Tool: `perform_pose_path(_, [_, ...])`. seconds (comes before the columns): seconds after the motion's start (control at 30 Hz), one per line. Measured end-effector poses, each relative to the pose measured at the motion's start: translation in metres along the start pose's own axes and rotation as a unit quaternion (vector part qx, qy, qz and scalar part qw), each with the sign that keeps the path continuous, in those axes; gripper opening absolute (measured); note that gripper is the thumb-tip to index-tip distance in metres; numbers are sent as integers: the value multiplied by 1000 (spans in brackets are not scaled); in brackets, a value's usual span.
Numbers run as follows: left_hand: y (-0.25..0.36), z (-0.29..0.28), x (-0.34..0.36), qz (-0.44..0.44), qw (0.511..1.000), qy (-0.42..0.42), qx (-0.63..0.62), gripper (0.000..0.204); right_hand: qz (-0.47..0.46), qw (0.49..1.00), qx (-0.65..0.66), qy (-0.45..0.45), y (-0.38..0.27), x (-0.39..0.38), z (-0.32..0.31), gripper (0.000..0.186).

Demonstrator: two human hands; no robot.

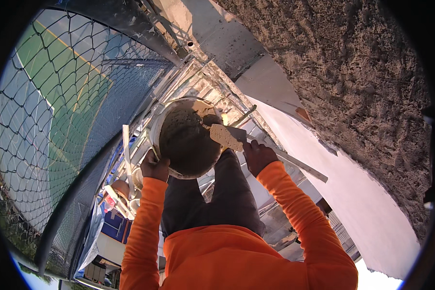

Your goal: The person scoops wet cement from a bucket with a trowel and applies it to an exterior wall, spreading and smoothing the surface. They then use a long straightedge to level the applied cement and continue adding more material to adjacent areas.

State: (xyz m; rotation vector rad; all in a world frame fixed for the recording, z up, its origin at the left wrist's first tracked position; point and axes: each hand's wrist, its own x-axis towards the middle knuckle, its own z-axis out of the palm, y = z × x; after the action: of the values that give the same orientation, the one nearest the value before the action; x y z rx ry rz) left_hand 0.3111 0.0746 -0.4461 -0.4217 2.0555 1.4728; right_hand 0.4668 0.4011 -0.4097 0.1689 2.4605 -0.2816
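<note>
A round bucket (155, 126) of wet grey-brown mortar (184, 142) is in front of my legs. My left hand (155, 166) is closed on the near left part of its rim. With my right hand (259, 156) I hold a trowel (227, 137), its blade smeared with mortar and reaching over the right side of the bucket. My fingers cover the trowel's handle. Inside the bucket the mortar surface is uneven, higher and lighter toward the far side.
A chain-link fence (77, 92) runs along my left, with a sports court beyond. On my right rises a wall with rough mortar (353, 72) above and a smooth pale surface (343, 179) below. Scaffold bars and boards (302, 166) lie around and below me.
</note>
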Motion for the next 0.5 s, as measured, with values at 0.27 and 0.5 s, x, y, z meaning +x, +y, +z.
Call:
perform_pose_path(0.27, [63,44,-45,80,977,-75,184,13,71,988,134,23,-50,65,23,41])
perform_pose_path(0.5, [62,30,-28,28,996,-67,46,11,44,967,242,61,-47,35,13,27])
